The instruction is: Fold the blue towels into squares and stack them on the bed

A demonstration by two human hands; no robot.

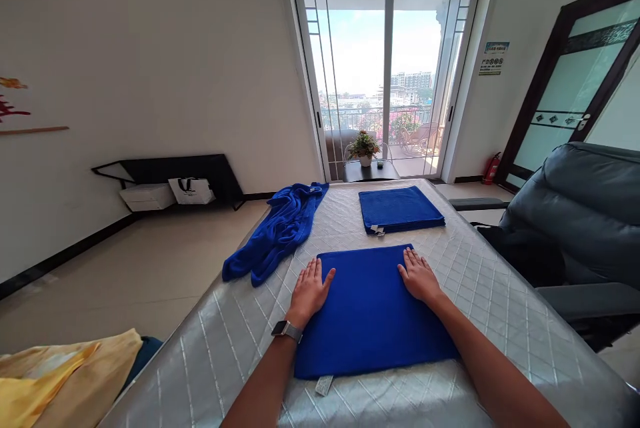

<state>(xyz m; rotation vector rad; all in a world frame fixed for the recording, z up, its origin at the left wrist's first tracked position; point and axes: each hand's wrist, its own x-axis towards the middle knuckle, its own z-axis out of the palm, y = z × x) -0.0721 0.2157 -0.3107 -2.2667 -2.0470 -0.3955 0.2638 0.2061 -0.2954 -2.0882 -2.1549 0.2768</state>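
Blue cloth: matte, smooth, near-rectangular; it is laid flat beneath and between both hands. Left hand: placed palm down on the cloth's left edge, fingers straight, thumb held apart; nothing is gripped. Right hand: placed likewise near the far right corner, fingers extended; nothing is gripped. White label: exposed at the near edge, between the forearms; its print cannot be read. Folded stack: blue, layered, squared; set just beyond the right hand, white tags shown at its near edge. Crumpled cloth: blue, heaped in loose folds beyond the left hand. Mattress: silvery, glossy, diamond-quilted; all the cloths are borne by it.
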